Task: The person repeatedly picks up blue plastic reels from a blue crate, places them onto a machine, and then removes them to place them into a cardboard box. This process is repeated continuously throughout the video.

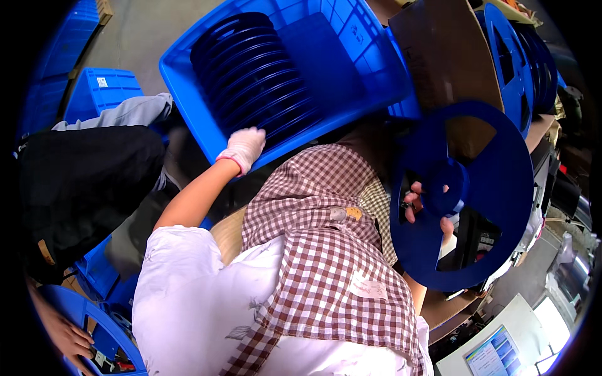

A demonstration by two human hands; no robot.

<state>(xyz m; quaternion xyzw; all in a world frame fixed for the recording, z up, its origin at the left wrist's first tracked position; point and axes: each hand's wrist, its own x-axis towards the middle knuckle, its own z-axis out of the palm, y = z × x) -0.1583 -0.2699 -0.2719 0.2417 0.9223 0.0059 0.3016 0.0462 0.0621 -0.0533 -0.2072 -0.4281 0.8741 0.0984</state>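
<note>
A blue plastic crate [320, 59] stands tilted in front of me, with a row of several dark blue reels [254, 72] packed along its left side. My left hand [246, 148], in a pale glove with a pink cuff, is closed over the crate's near rim, beside the end of the row. Its fingertips are partly hidden. At the right, my right hand [414, 202] holds up a large blue reel [505, 194] by its hub. Bare fingers and thumb show through the reel's openings, while the palm is behind it.
A brown cardboard box [442, 53] stands right of the crate, with more blue reels [511, 59] beyond it. At the lower left, another person's hand [72, 338] touches a blue reel [66, 301]. Blue crates [103, 91] stand far left; a screen [495, 357] is at the lower right.
</note>
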